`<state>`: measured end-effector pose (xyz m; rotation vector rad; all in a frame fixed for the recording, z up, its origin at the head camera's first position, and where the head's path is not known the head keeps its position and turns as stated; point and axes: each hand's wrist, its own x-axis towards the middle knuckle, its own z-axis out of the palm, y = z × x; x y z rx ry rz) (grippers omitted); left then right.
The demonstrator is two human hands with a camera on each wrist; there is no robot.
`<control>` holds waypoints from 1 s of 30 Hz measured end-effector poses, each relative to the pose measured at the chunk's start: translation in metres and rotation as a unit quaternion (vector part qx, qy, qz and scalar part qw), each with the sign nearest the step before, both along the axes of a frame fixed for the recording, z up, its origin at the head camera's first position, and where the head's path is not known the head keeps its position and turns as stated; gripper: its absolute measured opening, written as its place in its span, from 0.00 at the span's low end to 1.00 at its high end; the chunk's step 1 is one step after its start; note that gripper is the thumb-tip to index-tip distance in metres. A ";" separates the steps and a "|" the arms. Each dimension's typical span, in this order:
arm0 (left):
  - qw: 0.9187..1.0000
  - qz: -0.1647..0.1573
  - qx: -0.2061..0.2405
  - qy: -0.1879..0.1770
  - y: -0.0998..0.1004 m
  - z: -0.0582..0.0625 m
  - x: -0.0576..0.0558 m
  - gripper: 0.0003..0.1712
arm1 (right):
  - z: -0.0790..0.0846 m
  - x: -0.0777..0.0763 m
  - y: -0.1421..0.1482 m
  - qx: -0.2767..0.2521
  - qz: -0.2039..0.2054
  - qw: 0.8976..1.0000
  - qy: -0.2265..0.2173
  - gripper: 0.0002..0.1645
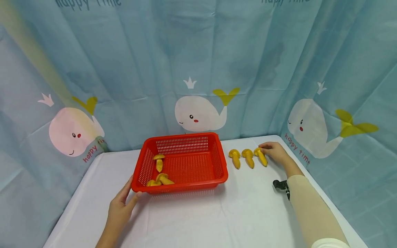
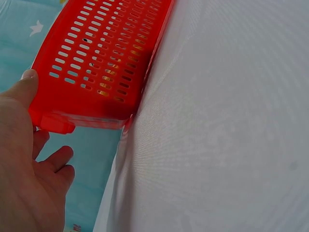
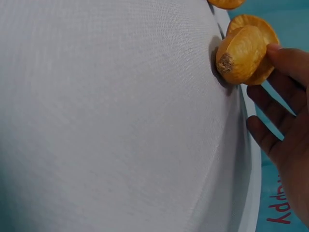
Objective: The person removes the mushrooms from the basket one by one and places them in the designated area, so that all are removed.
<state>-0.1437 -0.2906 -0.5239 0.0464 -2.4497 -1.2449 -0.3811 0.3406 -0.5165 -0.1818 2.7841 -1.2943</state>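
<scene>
My left hand [image 1: 120, 206] holds the near left corner of a red plastic basket [image 1: 189, 186]. In the left wrist view its thumb lies on the rim [image 2: 44, 99], with the other fingers bent below. Three yellow-brown mushrooms are in the basket: one mushroom [image 1: 159, 163] by the left wall and two close together near the front left corner. At the right, my right hand [image 1: 277, 152] pinches the cap of another mushroom [image 1: 262, 159], thumb on one side and fingers behind. The stem of this mushroom [image 3: 241, 55] points toward the right wrist camera.
Two more mushrooms, a left one [image 1: 235, 159] and a middle one [image 1: 248, 158], lie in a row beside the held one. A black device [image 1: 280, 185] shows at the right forearm. A blue whale-print curtain [image 1: 260, 69] surrounds the white-covered table [image 1: 242, 213].
</scene>
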 end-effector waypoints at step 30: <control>1.000 0.000 0.003 0.000 0.000 0.000 0.000 0.43 | 0.029 0.025 -0.017 -0.025 -0.048 0.995 0.087 0.21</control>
